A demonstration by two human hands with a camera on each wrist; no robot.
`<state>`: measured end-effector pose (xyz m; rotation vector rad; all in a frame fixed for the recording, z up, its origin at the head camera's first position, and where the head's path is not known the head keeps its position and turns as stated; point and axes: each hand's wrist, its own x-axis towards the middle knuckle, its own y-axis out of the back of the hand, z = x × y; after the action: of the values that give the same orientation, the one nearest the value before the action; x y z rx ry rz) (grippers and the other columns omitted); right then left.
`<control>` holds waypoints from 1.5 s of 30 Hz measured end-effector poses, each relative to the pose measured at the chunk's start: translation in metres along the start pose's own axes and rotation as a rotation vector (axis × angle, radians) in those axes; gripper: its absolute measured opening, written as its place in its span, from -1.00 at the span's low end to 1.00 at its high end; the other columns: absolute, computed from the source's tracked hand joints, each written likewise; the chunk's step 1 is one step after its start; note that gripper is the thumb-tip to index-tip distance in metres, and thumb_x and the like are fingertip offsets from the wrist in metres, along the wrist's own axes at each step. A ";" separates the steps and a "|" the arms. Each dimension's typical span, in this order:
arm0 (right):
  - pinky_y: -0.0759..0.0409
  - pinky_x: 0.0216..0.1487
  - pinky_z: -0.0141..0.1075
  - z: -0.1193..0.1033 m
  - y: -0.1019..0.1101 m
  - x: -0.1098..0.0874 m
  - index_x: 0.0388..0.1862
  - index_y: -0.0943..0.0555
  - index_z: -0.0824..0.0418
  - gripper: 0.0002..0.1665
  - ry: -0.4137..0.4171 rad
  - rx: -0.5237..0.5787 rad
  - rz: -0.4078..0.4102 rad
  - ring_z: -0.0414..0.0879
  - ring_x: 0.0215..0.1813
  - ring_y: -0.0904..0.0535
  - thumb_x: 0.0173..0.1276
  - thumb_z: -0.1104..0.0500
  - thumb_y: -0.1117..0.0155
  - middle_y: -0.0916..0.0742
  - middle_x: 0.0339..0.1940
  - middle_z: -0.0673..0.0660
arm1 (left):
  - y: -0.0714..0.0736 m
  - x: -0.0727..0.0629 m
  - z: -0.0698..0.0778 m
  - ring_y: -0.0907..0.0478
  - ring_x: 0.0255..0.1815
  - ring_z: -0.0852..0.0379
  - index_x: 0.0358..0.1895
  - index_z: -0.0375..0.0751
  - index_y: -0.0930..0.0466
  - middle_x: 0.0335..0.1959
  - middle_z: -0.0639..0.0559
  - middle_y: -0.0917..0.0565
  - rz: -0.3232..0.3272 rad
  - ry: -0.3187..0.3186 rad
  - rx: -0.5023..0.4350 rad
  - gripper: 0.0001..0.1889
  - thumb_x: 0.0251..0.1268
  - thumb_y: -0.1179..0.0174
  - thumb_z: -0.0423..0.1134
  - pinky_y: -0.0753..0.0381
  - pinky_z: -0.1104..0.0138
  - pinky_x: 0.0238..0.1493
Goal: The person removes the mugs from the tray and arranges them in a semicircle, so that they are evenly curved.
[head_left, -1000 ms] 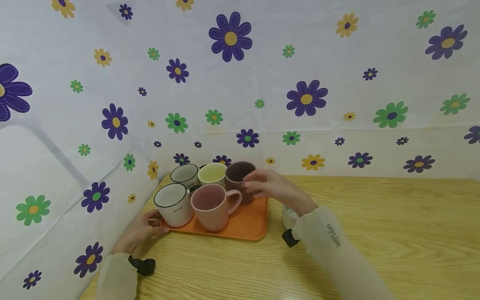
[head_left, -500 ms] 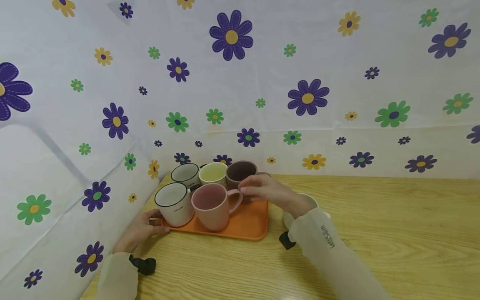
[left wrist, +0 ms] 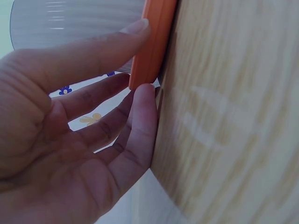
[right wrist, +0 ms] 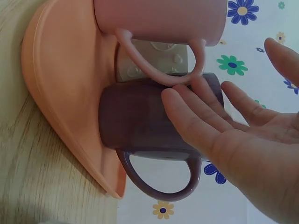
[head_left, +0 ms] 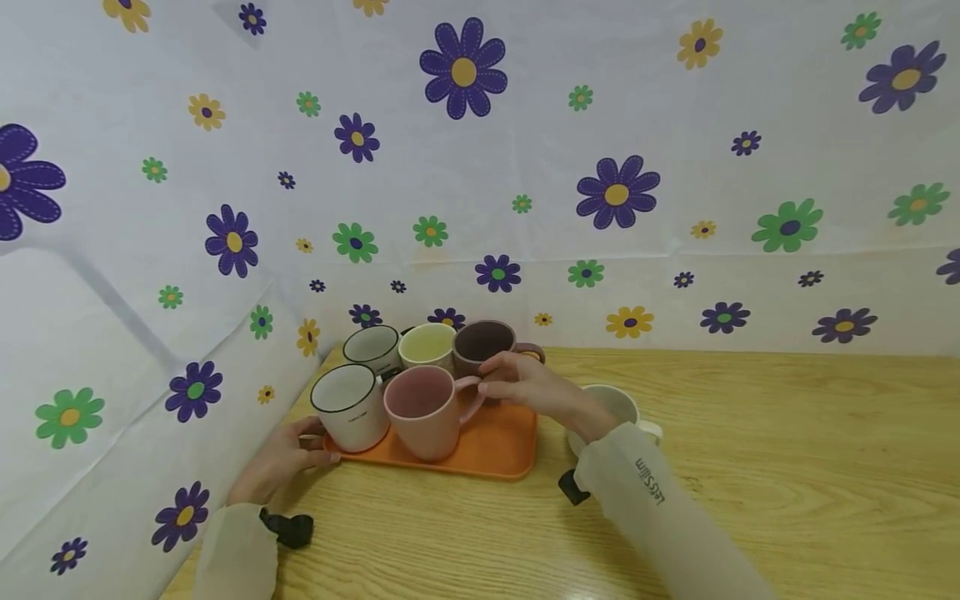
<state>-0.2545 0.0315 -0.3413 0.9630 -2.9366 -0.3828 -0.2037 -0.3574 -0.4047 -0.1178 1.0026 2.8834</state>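
Note:
At the near left corner of the orange tray (head_left: pixel 501 448), my left hand (head_left: pixel 273 465) holds the rim, its thumb (left wrist: pixel 135 35) on one side and fingers against the other. My right hand (head_left: pixel 536 387) is loosely extended at the handle of the pink mug (head_left: pixel 426 425); whether the fingertips touch the handle is unclear. Just behind those fingers stands the brown-purple mug (right wrist: pixel 138 119), its handle pointing right. A white mug with a black rim (head_left: pixel 351 421) stands near the left hand. At the back of the tray are a similar white mug (head_left: pixel 372 348) and a yellow-lined mug (head_left: pixel 427 343).
On the wooden table (head_left: pixel 787 467), right of the tray, a white mug (head_left: pixel 615 404) stands partly hidden behind my right wrist. A flower-printed sheet (head_left: pixel 525 167) rises behind the table and along its left side.
My right hand has moved from the brown-purple mug down and left to the pink mug's handle, uncovering the brown-purple handle and more of the mug on the table. My left hand stays put.

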 end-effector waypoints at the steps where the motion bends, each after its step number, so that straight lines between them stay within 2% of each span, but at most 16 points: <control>1: -0.47 0.29 0.04 0.000 0.000 0.000 0.31 -0.43 0.45 -0.49 0.002 -0.007 0.010 0.21 0.24 -0.52 0.51 0.19 -0.22 -0.62 0.20 0.33 | 0.000 0.000 0.000 -0.51 0.21 -0.39 0.37 -0.62 -0.30 0.26 -0.52 -0.47 -0.001 -0.001 -0.001 -0.28 0.20 -0.41 -0.40 -0.61 0.04 0.10; 5: -0.49 0.29 -0.02 -0.001 0.001 -0.003 0.34 -0.40 0.47 -0.43 0.015 -0.026 0.011 0.17 0.26 -0.52 0.49 0.18 -0.24 -0.57 0.28 0.36 | 0.001 0.001 0.001 -0.51 0.22 -0.39 0.37 -0.61 -0.30 0.27 -0.52 -0.46 -0.004 -0.001 0.002 -0.29 0.20 -0.41 -0.40 -0.60 0.02 0.11; 13: -0.42 0.35 0.02 0.002 0.001 -0.006 0.39 -0.39 0.48 -0.38 0.050 -0.058 -0.027 0.20 0.34 -0.47 0.47 0.18 -0.25 -0.55 0.33 0.36 | 0.001 0.000 0.001 -0.52 0.20 -0.37 0.37 -0.62 -0.30 0.25 -0.52 -0.47 -0.004 0.002 0.000 -0.29 0.20 -0.41 -0.40 -0.62 0.06 0.09; 16: -0.43 0.34 0.00 0.004 -0.001 -0.005 0.34 -0.44 0.47 -0.41 0.073 -0.108 -0.016 0.15 0.28 -0.51 0.45 0.17 -0.27 -0.62 0.24 0.30 | 0.000 0.000 0.001 -0.53 0.18 -0.37 0.35 -0.62 -0.33 0.23 -0.50 -0.49 0.000 -0.003 0.003 -0.30 0.19 -0.41 -0.40 -0.61 0.05 0.09; 20: -0.48 0.22 -0.08 0.005 -0.006 -0.001 0.26 -0.52 0.44 -0.49 0.089 -0.184 0.005 0.06 0.08 -0.54 0.45 0.17 -0.29 -0.67 0.01 0.21 | -0.001 0.001 0.001 -0.54 0.18 -0.38 0.33 -0.62 -0.35 0.20 -0.49 -0.52 0.005 -0.011 0.009 -0.31 0.17 -0.42 -0.40 -0.61 0.04 0.09; 23: -0.49 0.15 -0.14 0.007 -0.011 0.002 0.22 -0.54 0.42 -0.56 0.099 -0.185 -0.007 0.00 -0.01 -0.54 0.46 0.21 -0.30 -0.67 -0.09 0.16 | -0.001 0.001 0.001 -0.53 0.18 -0.38 0.35 -0.61 -0.34 0.22 -0.50 -0.50 0.002 -0.009 0.010 -0.30 0.17 -0.43 -0.40 -0.62 0.04 0.08; 28: -0.57 0.18 -0.16 0.012 -0.022 0.008 0.17 -0.52 0.48 -0.61 0.159 -0.111 -0.049 0.01 0.01 -0.63 0.43 0.34 -0.30 -0.68 -0.02 0.26 | 0.001 0.001 0.001 -0.54 0.18 -0.36 0.34 -0.61 -0.34 0.23 -0.51 -0.49 -0.001 -0.013 0.014 -0.30 0.17 -0.43 -0.40 -0.62 0.06 0.07; 32: -0.67 0.03 -0.12 0.015 -0.030 0.013 0.13 -0.49 0.52 -0.62 0.186 -0.076 -0.025 0.05 -0.02 -0.67 0.39 0.41 -0.30 -0.68 -0.05 0.31 | 0.001 0.000 0.001 -0.53 0.19 -0.37 0.35 -0.61 -0.33 0.23 -0.51 -0.49 -0.001 -0.009 0.011 -0.29 0.17 -0.43 -0.40 -0.62 0.04 0.09; 35: -0.71 -0.10 -0.06 0.017 -0.034 0.014 0.12 -0.49 0.50 -0.63 0.150 -0.042 0.026 0.14 -0.11 -0.72 0.38 0.42 -0.30 -0.70 -0.18 0.25 | 0.001 0.000 0.000 -0.54 0.18 -0.36 0.34 -0.61 -0.34 0.23 -0.51 -0.49 0.001 -0.013 0.014 -0.30 0.17 -0.43 -0.40 -0.61 0.03 0.10; 39: -0.70 -0.17 0.08 0.018 -0.040 0.016 0.13 -0.43 0.50 -0.63 0.084 0.073 0.062 0.34 -0.17 -0.74 0.40 0.45 -0.25 -0.66 -0.31 0.23 | 0.001 0.000 0.000 -0.55 0.15 -0.33 0.33 -0.62 -0.36 0.22 -0.50 -0.49 0.003 -0.017 0.016 -0.31 0.17 -0.44 -0.41 -0.62 0.06 0.08; 42: -0.68 -0.17 0.14 0.019 -0.045 0.017 0.11 -0.38 0.50 -0.64 0.067 0.146 0.074 0.40 -0.19 -0.72 0.40 0.49 -0.22 -0.64 -0.32 0.25 | 0.001 0.000 0.000 -0.56 0.14 -0.32 0.33 -0.61 -0.36 0.22 -0.49 -0.50 0.003 -0.018 0.012 -0.32 0.17 -0.43 -0.41 -0.62 0.08 0.07; 45: -0.68 -0.17 0.13 0.020 -0.048 0.018 0.10 -0.35 0.48 -0.65 0.067 0.167 0.083 0.40 -0.20 -0.72 0.41 0.51 -0.20 -0.64 -0.31 0.27 | 0.001 0.001 -0.002 -0.55 0.15 -0.32 0.33 -0.61 -0.36 0.23 -0.49 -0.50 0.003 -0.018 0.006 -0.31 0.17 -0.44 -0.41 -0.62 0.07 0.08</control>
<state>-0.2435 -0.0120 -0.3735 0.8465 -2.9724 -0.1020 -0.2048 -0.3592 -0.4056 -0.0899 1.0095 2.8789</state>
